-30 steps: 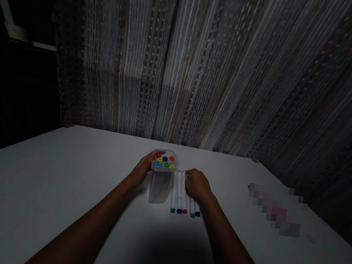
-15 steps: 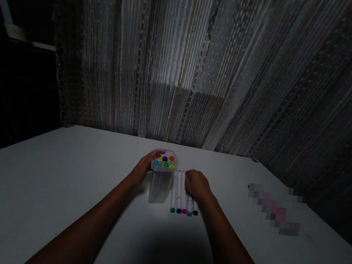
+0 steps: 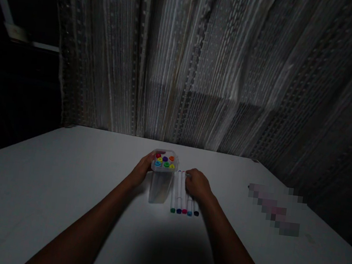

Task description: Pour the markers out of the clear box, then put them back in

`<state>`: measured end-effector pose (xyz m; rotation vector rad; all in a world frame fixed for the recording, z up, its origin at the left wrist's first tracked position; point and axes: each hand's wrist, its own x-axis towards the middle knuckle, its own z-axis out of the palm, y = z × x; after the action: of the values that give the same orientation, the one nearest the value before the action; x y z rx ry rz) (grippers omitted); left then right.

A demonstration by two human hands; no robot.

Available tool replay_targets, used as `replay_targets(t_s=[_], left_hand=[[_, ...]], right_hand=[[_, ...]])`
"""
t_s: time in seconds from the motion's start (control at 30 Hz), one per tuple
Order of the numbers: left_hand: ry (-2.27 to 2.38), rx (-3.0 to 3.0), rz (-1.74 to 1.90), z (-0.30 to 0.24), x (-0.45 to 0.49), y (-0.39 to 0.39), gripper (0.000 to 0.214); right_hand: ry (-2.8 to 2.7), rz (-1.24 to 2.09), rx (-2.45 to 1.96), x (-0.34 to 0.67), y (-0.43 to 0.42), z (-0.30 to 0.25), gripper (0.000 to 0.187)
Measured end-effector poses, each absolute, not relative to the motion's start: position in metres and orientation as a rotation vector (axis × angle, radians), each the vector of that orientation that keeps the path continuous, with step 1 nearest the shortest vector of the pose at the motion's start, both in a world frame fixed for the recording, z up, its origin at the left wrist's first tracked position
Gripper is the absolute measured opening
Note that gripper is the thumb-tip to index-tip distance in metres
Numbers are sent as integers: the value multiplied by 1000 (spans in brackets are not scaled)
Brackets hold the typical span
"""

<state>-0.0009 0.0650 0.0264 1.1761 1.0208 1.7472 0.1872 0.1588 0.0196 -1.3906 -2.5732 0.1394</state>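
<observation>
The black-capped marker's end had shifted slightly right of where it lay in the previous frame, and the light pattern on the backdrop had changed; the hands were in nearly the same spot.

Left hand (image 3: 141,169) at center of frame, fingers closed around the left side of the top end of a clear plastic box (image 3: 160,187). Box lay on the table just left of the markers, its top end showing rows of round colored pieces, red, orange, purple, yellow, blue, green. Exactly what those pieces were was too small to tell.

Right hand (image 3: 198,184) was over the upper part of a row of white markers (image 3: 179,191), just right of the box. Fingers were curled and fingertips (image 3: 187,174) were at the markers' upper ends; cannot tell if they were gripping one. Markers lay side by side, close together, lower ends pointing toward the person, with green, dark blue, pink, light blue and black ends at the bottom of the row.

All of this sat on a white table (image 3: 45,185) with dark hanging strips of backdrop (image 3: 202,67) behind it. A pixelated blurred patch (image 3: 275,210) lay on the table at right, contents unreadable. A dark shadow (image 3: 177,255) fell across the table at bottom center.
</observation>
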Motion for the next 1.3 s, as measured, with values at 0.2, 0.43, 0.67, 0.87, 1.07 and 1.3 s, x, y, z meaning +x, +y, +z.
replay_targets(t_s=[0.2,0.43,0.67,0.87,1.07,1.3], left_hand=[[1032,1184,1748,26,-2,64,65],[1023,1197,1741,23,-4,66,63],[1013,1193,1743,24,-4,65,63],[1016,1177,1739,24,-3,65,62],[1021,1202,1729,22,-5,67,61],[1021,1187,1729,21,-5,67,62]], right_hand=[[-2582,140,-1371,186,158,19,37],[-2556,146,-1372,186,160,18,39],[-2521,130,-1430,189,161,20,39],[-2515,93,-1477,191,163,20,39],[-2521,106,-1490,190,162,20,39],[-2540,102,-1472,191,163,18,37]])
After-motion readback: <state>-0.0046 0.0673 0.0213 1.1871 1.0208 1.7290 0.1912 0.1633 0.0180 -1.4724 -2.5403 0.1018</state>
